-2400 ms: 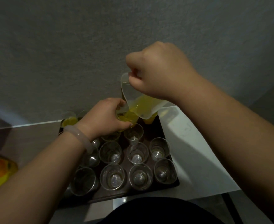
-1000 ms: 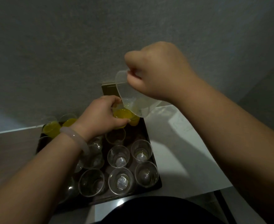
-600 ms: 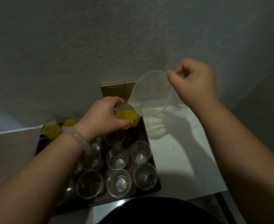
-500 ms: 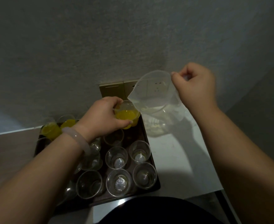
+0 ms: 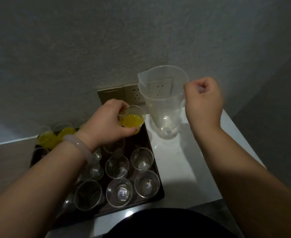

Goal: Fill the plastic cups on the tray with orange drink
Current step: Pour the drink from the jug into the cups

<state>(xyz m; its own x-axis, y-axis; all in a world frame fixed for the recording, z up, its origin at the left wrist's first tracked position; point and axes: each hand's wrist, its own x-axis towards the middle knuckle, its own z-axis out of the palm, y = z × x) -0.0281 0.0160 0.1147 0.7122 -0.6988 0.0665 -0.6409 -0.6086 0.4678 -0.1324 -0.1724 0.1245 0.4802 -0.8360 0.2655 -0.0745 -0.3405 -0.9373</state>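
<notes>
One orange-filled cup (image 5: 132, 120) gripped in left hand (image 5: 107, 122), right hand (image 5: 203, 103) gripping empty jug (image 5: 163, 100) handle, empty cups (image 5: 119, 191) on tray (image 5: 137, 141)

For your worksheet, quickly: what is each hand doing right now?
Left hand: holding a cup of orange drink.
Right hand: gripping the clear jug by its handle.

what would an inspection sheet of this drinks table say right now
surface: white tabletop with a dark tray on it
job's things: clear pitcher upright, looks empty; one orange-filled cup held at the tray's far right corner; more filled cups at far left; empty cups in the near rows
clutter: nothing seen
grippers: left hand grips the orange-filled cup; right hand holds the pitcher's handle
cables: nothing seen
surroundings: grey wall, wall sockets behind the pitcher; bangle on the left wrist
</notes>
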